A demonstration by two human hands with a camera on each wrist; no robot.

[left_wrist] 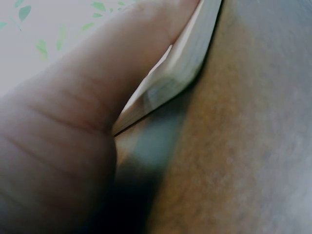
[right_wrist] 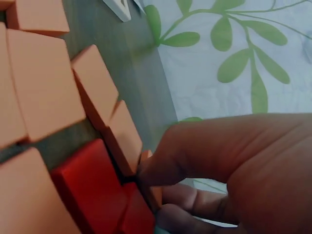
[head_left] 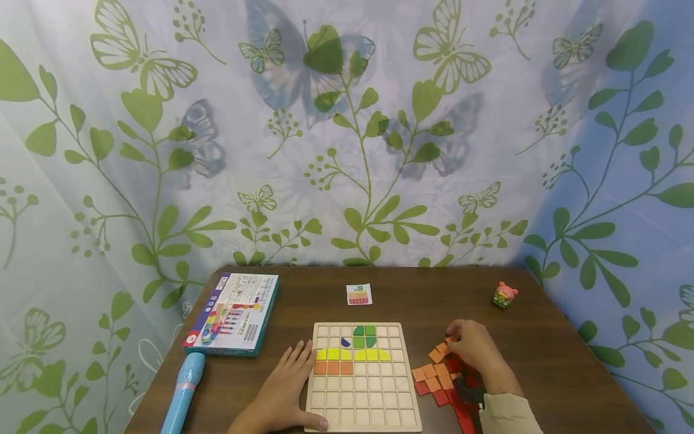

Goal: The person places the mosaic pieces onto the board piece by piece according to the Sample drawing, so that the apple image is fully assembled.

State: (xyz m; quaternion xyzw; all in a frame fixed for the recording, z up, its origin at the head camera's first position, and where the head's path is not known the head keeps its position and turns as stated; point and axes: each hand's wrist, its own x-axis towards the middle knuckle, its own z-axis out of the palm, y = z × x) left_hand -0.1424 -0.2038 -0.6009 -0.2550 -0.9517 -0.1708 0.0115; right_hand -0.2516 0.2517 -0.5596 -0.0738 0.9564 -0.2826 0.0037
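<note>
My left hand [head_left: 284, 386] rests along the left edge of a pale wooden grid board [head_left: 376, 401], fingers straight and thumb at its front corner. In the left wrist view the thumb [left_wrist: 92, 92] lies against the board's side [left_wrist: 195, 53]. On the board are green pieces [head_left: 364, 342], a dark blue piece [head_left: 346, 342], a row of yellow pieces [head_left: 328, 354] and three orange tiles [head_left: 333, 367]. My right hand [head_left: 479, 352] is at the far end of a tile pile, pinching an orange tile [right_wrist: 155, 195] between thumb and fingers.
Loose orange tiles [head_left: 443, 377] and red tiles [head_left: 440, 398] lie right of the board. Behind it is a small pattern card [head_left: 359, 294]. A box [head_left: 233, 313] and a blue microphone-shaped object [head_left: 184, 392] lie left; a pink figurine [head_left: 505, 295] stands back right.
</note>
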